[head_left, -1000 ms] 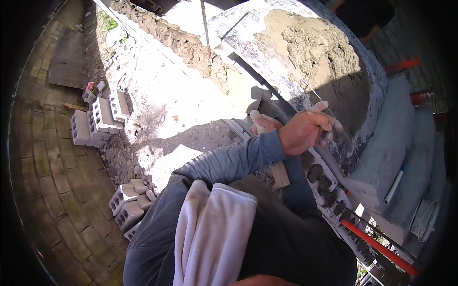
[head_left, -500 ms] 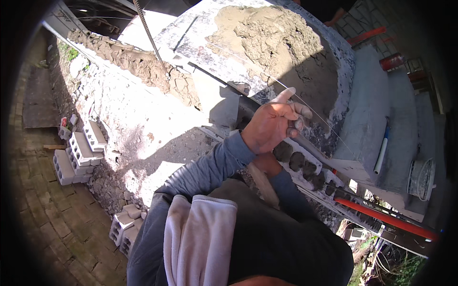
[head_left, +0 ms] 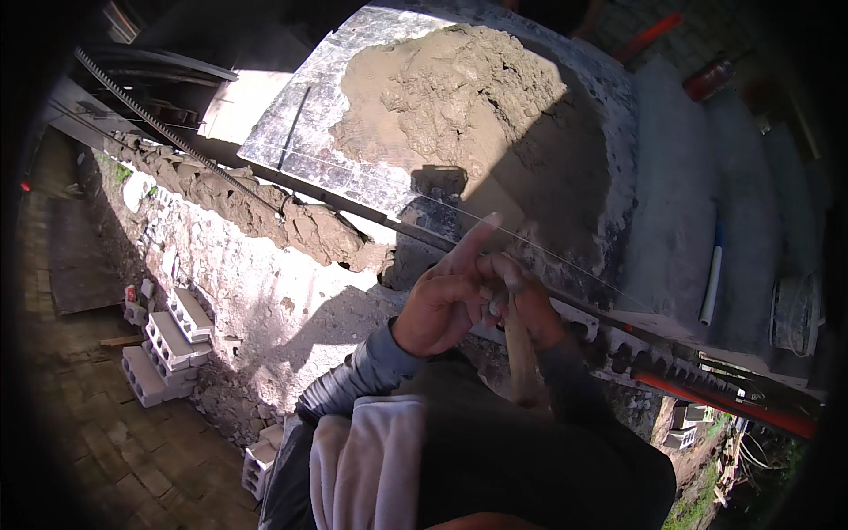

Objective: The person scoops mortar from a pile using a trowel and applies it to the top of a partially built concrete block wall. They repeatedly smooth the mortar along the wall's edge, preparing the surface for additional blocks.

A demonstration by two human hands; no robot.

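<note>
My left hand (head_left: pixel 442 305) is palm toward me, with one finger stretched out to a taut white string (head_left: pixel 539 246) and the other fingers loosely bent. It meets my right hand (head_left: pixel 536 311), which is closed around a light wooden handle (head_left: pixel 521 358) pointing down toward my body. The tool's head is hidden by my hands, so its kind does not show. Beyond them, a broad heap of wet grey-brown mortar (head_left: pixel 477 84) lies on a flat board (head_left: pixel 305 97). The string crosses over the board's near edge.
A mortar-topped wall (head_left: pixel 230 190) runs to the left, with a ribbed steel bar (head_left: pixel 168 132) slanting over it. Hollow concrete blocks (head_left: pixel 172 344) are stacked on the paving at lower left. A red bar (head_left: pixel 724 402) and a white bucket (head_left: pixel 795 318) are at right.
My left hand has come lower and left in view. My right hand, mostly hidden behind my left wrist before, now shows with the wooden handle. The view has shifted.
</note>
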